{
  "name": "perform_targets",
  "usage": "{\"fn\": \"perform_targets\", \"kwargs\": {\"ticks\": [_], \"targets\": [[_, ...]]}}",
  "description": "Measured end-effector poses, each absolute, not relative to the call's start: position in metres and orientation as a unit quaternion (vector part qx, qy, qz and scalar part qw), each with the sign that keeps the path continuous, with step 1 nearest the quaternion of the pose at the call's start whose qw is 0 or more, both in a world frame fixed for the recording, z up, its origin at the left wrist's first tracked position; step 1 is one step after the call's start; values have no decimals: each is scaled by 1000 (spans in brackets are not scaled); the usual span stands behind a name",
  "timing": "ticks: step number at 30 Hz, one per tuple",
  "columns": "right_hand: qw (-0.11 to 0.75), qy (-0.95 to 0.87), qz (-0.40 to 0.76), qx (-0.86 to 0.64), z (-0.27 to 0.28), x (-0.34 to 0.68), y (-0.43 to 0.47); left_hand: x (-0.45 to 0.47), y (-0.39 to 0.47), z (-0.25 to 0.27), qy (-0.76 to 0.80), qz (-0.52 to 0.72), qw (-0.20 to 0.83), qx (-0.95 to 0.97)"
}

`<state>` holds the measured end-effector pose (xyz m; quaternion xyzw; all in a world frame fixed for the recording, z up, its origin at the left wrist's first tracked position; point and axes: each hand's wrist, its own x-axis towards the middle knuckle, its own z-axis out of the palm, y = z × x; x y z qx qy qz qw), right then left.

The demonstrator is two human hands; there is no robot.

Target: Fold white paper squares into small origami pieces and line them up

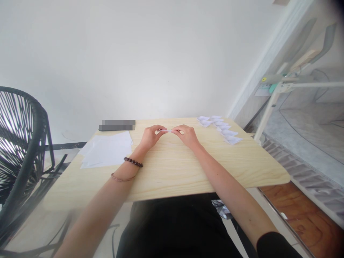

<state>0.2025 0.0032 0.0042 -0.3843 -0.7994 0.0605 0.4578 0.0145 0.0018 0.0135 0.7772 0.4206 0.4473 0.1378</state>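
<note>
Between my two hands is a small piece of folded white paper (169, 130), seen nearly edge-on above the middle of the table. My left hand (153, 136) pinches its left end between thumb and fingers. At the right end, my right hand (186, 134) grips it the same way. Much of the paper is hidden by the fingers. Flat white paper sheets (109, 150) lie in a loose stack left of my left hand. To the right of my right hand, several folded white paper pieces (228, 132) sit in rows.
The light wooden table (172, 175) stands against a white wall. A dark object (116, 127), partly blurred out, lies at its back left edge. On the left is a dark woven chair (34, 118). A white metal frame (271, 107) rises beyond the right edge.
</note>
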Motion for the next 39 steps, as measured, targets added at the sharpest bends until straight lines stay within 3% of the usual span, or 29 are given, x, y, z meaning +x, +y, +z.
{"fn": "perform_targets", "kwargs": {"ticks": [30,39], "targets": [[444,-820,68,-354,6,199,0,18,-5,18,383,419,183,803],[445,-796,139,-387,7,199,-1,16,-3,17,423,428,222,767]]}}
